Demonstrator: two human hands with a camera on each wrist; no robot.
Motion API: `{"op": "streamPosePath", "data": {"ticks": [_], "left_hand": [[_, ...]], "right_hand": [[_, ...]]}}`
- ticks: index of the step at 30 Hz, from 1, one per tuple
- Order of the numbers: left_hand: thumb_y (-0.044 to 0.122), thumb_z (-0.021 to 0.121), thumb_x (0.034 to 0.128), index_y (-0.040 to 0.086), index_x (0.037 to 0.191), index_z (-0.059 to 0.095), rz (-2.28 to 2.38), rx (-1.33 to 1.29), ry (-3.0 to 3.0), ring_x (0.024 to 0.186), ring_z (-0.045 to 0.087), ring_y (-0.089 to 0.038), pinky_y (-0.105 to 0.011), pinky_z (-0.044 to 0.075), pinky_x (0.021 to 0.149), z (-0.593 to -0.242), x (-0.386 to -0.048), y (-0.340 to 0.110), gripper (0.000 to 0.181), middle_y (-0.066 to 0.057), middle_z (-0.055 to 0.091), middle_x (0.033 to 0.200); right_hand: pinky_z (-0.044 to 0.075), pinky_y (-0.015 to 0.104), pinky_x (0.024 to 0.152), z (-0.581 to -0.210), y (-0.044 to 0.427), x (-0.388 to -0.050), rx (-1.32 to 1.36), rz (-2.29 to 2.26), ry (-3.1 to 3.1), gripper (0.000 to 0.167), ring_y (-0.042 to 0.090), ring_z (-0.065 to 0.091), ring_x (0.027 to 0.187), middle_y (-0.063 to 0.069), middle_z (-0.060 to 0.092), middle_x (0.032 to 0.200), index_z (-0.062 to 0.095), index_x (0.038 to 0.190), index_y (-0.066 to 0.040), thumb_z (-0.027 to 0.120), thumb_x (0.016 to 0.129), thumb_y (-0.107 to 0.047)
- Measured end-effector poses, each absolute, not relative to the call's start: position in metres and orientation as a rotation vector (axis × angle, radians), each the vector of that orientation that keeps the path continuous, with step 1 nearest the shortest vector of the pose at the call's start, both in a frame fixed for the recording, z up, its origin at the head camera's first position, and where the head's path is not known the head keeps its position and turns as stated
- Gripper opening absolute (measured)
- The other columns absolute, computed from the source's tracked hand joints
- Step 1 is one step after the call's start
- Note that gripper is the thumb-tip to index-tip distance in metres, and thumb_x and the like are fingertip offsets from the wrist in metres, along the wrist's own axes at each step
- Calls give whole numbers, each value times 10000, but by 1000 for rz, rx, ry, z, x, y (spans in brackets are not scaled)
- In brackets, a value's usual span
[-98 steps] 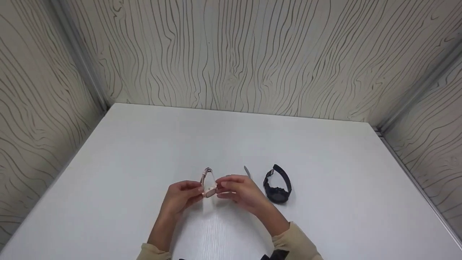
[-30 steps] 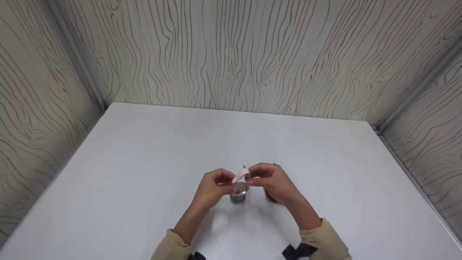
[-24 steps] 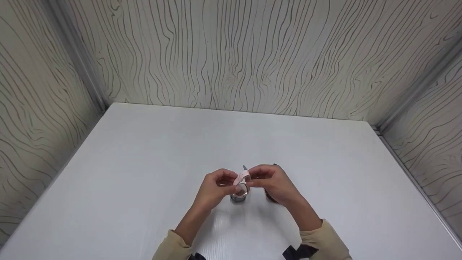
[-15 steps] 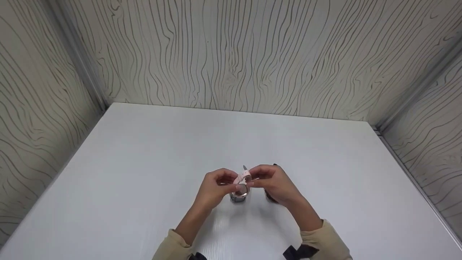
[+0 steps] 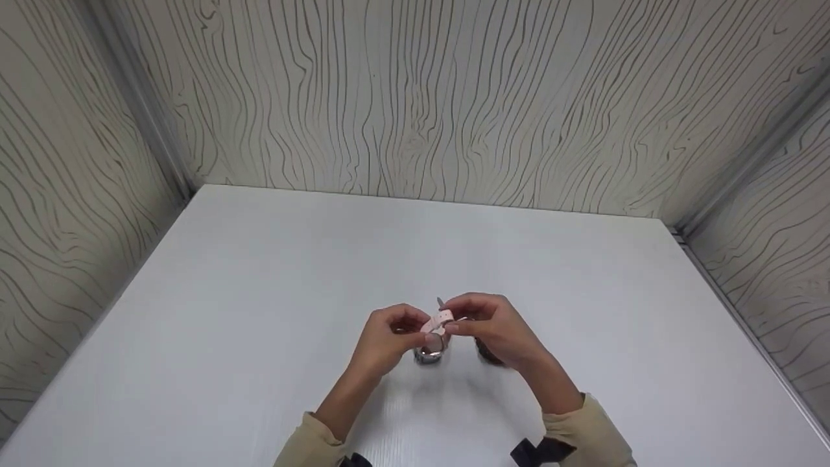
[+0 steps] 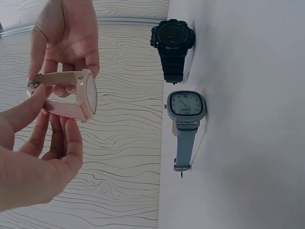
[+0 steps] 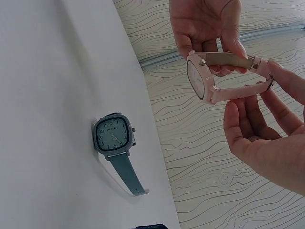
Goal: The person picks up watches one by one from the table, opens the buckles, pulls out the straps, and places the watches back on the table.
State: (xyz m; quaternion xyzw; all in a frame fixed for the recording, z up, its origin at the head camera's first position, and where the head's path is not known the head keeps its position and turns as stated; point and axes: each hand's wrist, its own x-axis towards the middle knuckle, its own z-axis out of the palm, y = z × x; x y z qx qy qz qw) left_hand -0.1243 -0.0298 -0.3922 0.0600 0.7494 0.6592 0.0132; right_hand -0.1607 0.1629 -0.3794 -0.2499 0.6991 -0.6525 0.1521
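Observation:
A pink wristwatch is held in the air between both hands, its strap bent into a loop. In the left wrist view, the left hand pinches the strap near the buckle. The right hand grips the same buckle end from the other side, as the right wrist view shows. The watch's round case points away from the fingers. Under the hands, a grey-blue square-faced watch sits on the white table, and a black watch stands beside it, mostly hidden by the right hand in the head view.
The white tabletop reaches back to a wood-grain patterned panel. Similar panels flank it on the left and right. Beige sleeves with black wrist straps cover the forearms.
Both hands have carried the pink watch rightward, over the grey-blue watch, and turned it to handle its buckle end. Lately the right fingers have shifted slightly and the strap has tilted.

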Motion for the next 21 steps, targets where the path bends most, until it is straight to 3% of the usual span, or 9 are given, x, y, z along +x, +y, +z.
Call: {"op": "streamPosePath", "data": {"ticks": [11, 21], "left_hand": [[72, 726, 752, 55, 898, 669, 2012, 250, 2373, 776, 558, -163, -293, 490, 725, -392, -124, -29, 158, -14, 621, 840], [227, 736, 773, 54, 942, 657, 2010, 327, 2363, 801, 558, -159, -293, 482, 742, -392, -125, -27, 254, -11, 620, 866]], "right_hand": [[501, 287, 745, -378, 164, -161, -863, -1931, 1929, 265, 172, 593, 830, 84, 636, 931, 567, 1015, 182, 628, 828, 3], [503, 292, 721, -380, 162, -161, -865, -1903, 1996, 215, 190, 597, 804, 151, 638, 927, 628, 992, 112, 647, 821, -17]]}}
